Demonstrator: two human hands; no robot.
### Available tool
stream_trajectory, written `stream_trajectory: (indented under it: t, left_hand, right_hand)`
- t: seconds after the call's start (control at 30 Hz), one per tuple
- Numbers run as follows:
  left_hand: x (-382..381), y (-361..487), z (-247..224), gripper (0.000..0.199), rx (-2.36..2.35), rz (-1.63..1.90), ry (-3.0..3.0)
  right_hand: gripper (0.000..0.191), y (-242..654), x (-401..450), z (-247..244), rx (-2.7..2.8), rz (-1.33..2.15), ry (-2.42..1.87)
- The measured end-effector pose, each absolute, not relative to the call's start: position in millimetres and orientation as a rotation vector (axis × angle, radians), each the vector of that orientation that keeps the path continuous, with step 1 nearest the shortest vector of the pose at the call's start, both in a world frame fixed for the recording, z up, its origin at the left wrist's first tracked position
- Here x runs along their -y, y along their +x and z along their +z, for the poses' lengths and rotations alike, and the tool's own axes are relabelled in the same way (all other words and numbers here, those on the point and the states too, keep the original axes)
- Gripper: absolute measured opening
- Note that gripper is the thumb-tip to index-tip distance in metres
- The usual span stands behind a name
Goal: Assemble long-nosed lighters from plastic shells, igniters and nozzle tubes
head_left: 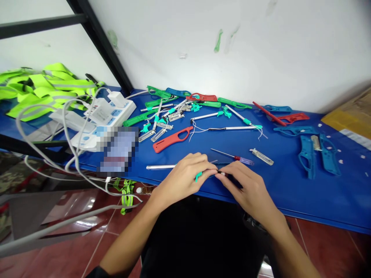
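Observation:
Near the front edge of the blue table, both my hands are drawn together with their fingertips almost touching. My left hand [191,173] is closed around a lighter's inner assembly; its silver tube [160,167] sticks out to the left and a teal trigger piece [198,176] shows below the fingers. A small black-and-white part [220,173] is pinched in my right hand [246,181], beside the left fingertips. Just beyond the hands lie a screwdriver [243,160] with a red and clear handle and a clear fuel tank [261,157].
Red lighter shell [171,141], green shells and several tube assemblies lie behind. Blue shells [307,156] are to the right, near a cardboard box [350,112]. On the left are a power strip [121,116] with white cables, a blurred phone [118,150] and yellow reflective straps [49,88].

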State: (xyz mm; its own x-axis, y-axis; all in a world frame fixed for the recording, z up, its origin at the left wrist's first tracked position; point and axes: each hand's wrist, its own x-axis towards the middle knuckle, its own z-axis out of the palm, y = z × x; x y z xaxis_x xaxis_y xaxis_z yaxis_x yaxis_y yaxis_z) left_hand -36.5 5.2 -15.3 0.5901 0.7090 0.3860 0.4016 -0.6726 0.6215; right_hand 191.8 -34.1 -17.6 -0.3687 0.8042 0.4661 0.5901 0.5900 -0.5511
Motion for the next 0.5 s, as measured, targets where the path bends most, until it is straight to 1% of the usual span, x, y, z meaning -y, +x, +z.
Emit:
stream_trajectory:
  t: [0.17, 0.27, 0.37, 0.5]
  left_hand:
    - [-8.9, -37.6, -17.9, 0.028, -0.852, 0.889, 2.325]
    - [-10.8, -38.2, -20.0, 0.027, -0.846, 0.891, 2.331]
    - [-11.4, -38.5, -20.2, 0.024, -0.862, 0.900, 2.311]
    - [-10.0, -38.2, -17.7, 0.020, -0.893, 0.885, 2.227]
  right_hand:
    - [0.011, 193.3, 33.8, -9.8, 2.112, 0.583, -1.094]
    - [0.012, 193.9, 33.3, -9.1, 2.115, 0.655, -1.087]
    - [0.011, 194.3, 32.8, -10.5, 2.093, 0.668, -1.104]
    - [0.011, 194.7, 32.0, -11.4, 2.070, 0.602, -1.138]
